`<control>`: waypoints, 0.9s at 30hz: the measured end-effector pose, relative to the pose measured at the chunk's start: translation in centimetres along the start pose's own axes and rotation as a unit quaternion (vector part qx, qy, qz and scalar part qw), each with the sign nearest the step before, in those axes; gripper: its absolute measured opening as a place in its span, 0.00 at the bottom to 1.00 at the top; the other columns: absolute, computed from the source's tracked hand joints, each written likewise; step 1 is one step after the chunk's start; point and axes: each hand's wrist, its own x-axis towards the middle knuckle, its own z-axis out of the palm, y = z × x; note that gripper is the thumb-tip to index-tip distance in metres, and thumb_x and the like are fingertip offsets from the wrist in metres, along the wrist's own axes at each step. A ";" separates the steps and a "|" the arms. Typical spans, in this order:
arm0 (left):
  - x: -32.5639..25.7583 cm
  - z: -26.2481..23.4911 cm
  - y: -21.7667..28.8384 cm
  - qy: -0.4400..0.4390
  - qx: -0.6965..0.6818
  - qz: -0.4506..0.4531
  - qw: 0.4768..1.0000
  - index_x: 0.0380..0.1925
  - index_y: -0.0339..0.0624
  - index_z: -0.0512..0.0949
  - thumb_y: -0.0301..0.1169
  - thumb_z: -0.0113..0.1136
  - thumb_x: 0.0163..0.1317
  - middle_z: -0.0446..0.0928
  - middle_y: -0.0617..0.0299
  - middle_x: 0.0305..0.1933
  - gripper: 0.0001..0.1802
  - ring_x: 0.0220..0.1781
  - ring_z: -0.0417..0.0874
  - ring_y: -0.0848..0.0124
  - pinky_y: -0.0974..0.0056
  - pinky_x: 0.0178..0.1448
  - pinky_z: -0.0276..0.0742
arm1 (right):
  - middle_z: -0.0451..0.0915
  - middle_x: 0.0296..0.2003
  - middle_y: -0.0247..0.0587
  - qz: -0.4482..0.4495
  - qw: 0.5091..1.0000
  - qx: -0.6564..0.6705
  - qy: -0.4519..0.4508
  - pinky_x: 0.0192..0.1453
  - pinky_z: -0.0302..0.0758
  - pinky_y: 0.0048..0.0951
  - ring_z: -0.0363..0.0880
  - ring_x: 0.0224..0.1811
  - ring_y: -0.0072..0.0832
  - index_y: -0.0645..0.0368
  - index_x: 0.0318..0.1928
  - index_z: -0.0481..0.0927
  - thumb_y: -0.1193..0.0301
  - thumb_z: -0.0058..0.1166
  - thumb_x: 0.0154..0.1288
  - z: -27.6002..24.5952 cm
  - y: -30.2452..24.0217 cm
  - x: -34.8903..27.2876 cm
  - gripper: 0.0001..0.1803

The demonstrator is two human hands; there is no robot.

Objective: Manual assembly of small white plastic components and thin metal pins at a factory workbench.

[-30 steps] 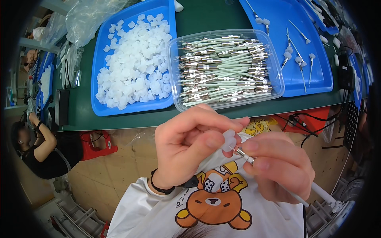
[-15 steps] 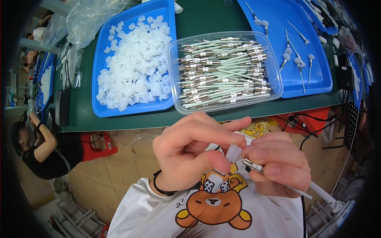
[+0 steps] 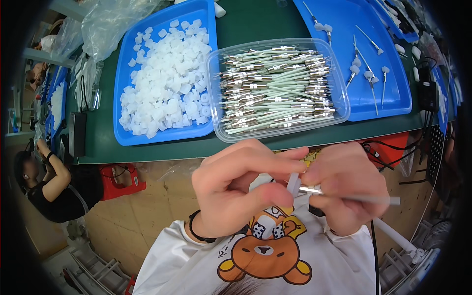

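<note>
Between the thumb and index finger of my left hand is a small translucent white plastic cap. My right hand pinches a thin cable with a metal end fitting and a pale sleeve, blurred where it sticks out to the right. The fitting's tip points at the cap and is right up against it; whether it has gone inside I cannot tell. Beyond my hands stands a clear plastic box full of similar cables. A heap of white caps lies in a blue tray to its left.
Another blue tray at the right holds several cables with caps fitted. The trays and box stand on a green table. Black cords hang at the right. A person sits at far left near a red stool.
My right hand has turned the cable from slanting to nearly level and brought its metal tip up to the cap. My left hand has barely moved; the cap is tilted more edge-on.
</note>
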 end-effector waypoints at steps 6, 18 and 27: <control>0.6 0.3 1.9 -0.027 0.238 -0.039 0.970 0.30 0.26 0.76 0.35 0.55 0.55 0.77 0.49 0.29 0.17 0.25 0.76 0.70 0.62 0.38 0.77 | 0.76 0.31 0.51 0.226 0.886 0.353 0.197 0.43 0.74 0.26 0.77 0.36 0.31 0.70 0.36 0.70 0.87 0.50 0.51 1.7 0.7 -1.8 0.10; 0.6 1.0 0.7 -0.008 0.177 -0.011 0.984 0.25 0.29 0.76 0.22 0.53 0.50 0.75 0.56 0.21 0.05 0.25 0.76 0.71 0.59 0.40 0.78 | 0.75 0.30 0.43 0.281 0.828 0.449 0.183 0.40 0.73 0.26 0.75 0.33 0.24 0.66 0.37 0.69 0.78 0.50 0.57 1.6 0.6 -2.2 0.07; 0.9 0.7 0.5 -0.049 0.116 -0.042 0.991 0.23 0.31 0.76 0.26 0.55 0.52 0.73 0.57 0.20 0.07 0.23 0.73 0.73 0.53 0.44 0.77 | 0.75 0.30 0.43 0.304 0.804 0.478 0.183 0.33 0.74 0.21 0.77 0.29 0.24 0.67 0.36 0.70 0.79 0.50 0.57 1.2 0.5 -2.8 0.06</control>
